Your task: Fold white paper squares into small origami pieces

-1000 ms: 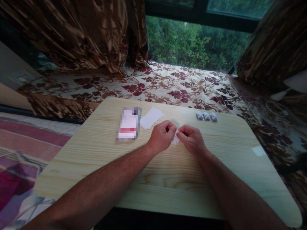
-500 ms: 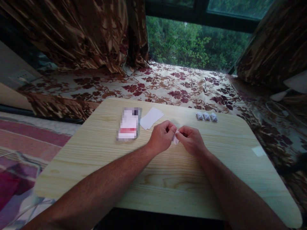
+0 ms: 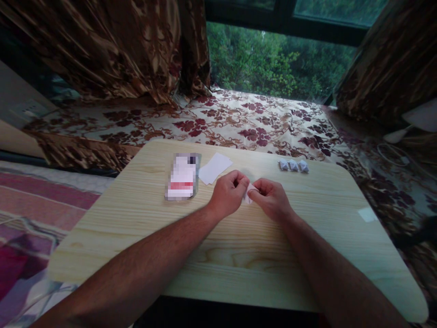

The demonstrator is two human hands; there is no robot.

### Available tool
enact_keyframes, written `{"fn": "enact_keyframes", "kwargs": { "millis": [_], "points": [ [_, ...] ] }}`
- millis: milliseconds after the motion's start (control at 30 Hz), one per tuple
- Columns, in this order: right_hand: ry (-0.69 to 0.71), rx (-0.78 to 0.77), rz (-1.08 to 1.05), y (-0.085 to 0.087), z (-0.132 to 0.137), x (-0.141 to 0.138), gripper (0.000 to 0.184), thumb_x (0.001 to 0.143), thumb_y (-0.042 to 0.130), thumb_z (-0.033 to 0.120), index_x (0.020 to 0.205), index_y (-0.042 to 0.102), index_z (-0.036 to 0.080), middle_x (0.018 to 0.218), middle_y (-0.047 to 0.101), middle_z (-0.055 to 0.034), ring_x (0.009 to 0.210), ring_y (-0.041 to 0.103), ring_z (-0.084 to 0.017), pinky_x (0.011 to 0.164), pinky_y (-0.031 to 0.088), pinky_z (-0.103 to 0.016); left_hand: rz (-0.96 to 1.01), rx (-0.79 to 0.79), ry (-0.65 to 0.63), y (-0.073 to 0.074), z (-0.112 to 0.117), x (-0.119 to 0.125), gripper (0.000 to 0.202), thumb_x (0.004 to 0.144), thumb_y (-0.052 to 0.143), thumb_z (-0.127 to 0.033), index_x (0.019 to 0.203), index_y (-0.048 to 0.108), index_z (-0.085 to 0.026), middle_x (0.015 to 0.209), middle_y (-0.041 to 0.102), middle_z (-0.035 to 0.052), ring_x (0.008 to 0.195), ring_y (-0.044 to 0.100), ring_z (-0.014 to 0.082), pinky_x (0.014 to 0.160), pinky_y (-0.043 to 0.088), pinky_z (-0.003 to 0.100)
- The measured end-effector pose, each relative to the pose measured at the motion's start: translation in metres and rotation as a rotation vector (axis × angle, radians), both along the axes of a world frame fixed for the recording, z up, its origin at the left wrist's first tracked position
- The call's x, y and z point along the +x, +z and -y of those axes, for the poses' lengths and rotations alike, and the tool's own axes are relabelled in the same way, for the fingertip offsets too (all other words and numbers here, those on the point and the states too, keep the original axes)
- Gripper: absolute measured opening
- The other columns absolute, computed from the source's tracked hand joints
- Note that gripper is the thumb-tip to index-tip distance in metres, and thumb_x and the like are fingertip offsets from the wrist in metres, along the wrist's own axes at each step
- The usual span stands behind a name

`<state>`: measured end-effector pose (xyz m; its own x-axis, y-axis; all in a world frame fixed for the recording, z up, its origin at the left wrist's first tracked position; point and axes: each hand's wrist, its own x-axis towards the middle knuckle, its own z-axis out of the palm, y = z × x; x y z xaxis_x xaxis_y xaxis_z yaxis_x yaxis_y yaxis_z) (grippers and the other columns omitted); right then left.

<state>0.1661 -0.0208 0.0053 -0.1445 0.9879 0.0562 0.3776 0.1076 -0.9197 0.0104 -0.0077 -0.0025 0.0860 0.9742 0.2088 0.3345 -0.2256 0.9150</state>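
Observation:
Between my two hands is a small folded piece of white paper (image 3: 248, 196), held just above the table or touching it; I cannot tell which. My left hand (image 3: 228, 193) pinches its left side between thumb and fingers. On the right side, my right hand (image 3: 271, 197) grips it, the thumb lying over the paper's front. The fingers hide much of the folds. Beyond my left hand lie some flat white paper sheets (image 3: 215, 168), overlapping one another. Three small folded paper pieces (image 3: 293, 166) with pointed tops stand in a row at the far right.
A blurred-out phone (image 3: 182, 177) lies left of the sheets on the pale wooden table (image 3: 129, 237). A whitish patch (image 3: 367, 214) shows near the table's right edge. Behind the table is a ledge with flowered cloth (image 3: 256, 120), below a window between curtains.
My right thumb has shifted further across the folded paper, and the paper's visible part has turned slightly. Both hands keep their hold in nearly the same place.

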Motion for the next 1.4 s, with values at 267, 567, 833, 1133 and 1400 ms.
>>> {"fn": "enact_keyframes", "kwargs": {
  "millis": [267, 567, 833, 1133, 1400],
  "points": [
    [-0.008, 0.024, 0.062, 0.0027, 0.0009, 0.0, 0.014, 0.074, 0.061, 0.025, 0.063, 0.056, 0.017, 0.055, 0.048, 0.0046, 0.052, 0.041, -0.009, 0.047, 0.028, -0.023, 0.042, -0.01, -0.007, -0.0001, -0.0001, -0.0004, 0.026, 0.088, 0.055, -0.038, 0.076, 0.062, -0.016, 0.063, 0.055, -0.0024, 0.058, 0.048, 0.0109, 0.054, 0.034, 0.024],
    [-0.007, 0.056, 0.078, -0.0001, 0.001, 0.0005, 0.015, 0.075, 0.059, 0.024, 0.062, 0.056, 0.017, 0.055, 0.047, 0.0043, 0.053, 0.04, -0.01, 0.048, 0.028, -0.023, 0.033, -0.01, -0.027, 0.0022, 0.0021, 0.0014, 0.025, 0.088, 0.055, -0.037, 0.076, 0.062, -0.016, 0.063, 0.056, -0.0024, 0.058, 0.047, 0.0106, 0.055, 0.035, 0.024],
    [-0.001, 0.065, 0.051, -0.0009, 0.0016, 0.0006, 0.017, 0.076, 0.059, 0.024, 0.061, 0.052, 0.018, 0.055, 0.043, 0.0052, 0.052, 0.037, -0.009, 0.048, 0.027, -0.024, 0.02, -0.003, -0.032, 0.0017, 0.0028, 0.0013, 0.025, 0.088, 0.055, -0.036, 0.078, 0.063, -0.015, 0.064, 0.056, -0.0024, 0.059, 0.048, 0.0105, 0.055, 0.035, 0.024],
    [-0.013, 0.075, 0.055, -0.003, 0.0009, 0.0005, 0.017, 0.076, 0.06, 0.026, 0.062, 0.055, 0.017, 0.055, 0.046, 0.0044, 0.053, 0.038, -0.01, 0.048, 0.027, -0.023, 0.026, -0.006, -0.022, 0.0025, 0.003, 0.0012, 0.025, 0.088, 0.055, -0.037, 0.077, 0.063, -0.016, 0.064, 0.056, -0.0021, 0.059, 0.048, 0.0109, 0.055, 0.036, 0.024],
    [-0.012, 0.065, 0.046, -0.0015, 0.0017, 0.0009, 0.023, 0.078, 0.062, 0.03, 0.061, 0.054, 0.018, 0.054, 0.045, 0.0043, 0.052, 0.037, -0.009, 0.048, 0.027, -0.023, 0.017, -0.017, -0.044, 0.0014, 0.0029, 0.0013, 0.024, 0.087, 0.055, -0.037, 0.077, 0.063, -0.016, 0.065, 0.059, -0.0013, 0.06, 0.05, 0.0115, 0.056, 0.036, 0.024]
  ]
}}
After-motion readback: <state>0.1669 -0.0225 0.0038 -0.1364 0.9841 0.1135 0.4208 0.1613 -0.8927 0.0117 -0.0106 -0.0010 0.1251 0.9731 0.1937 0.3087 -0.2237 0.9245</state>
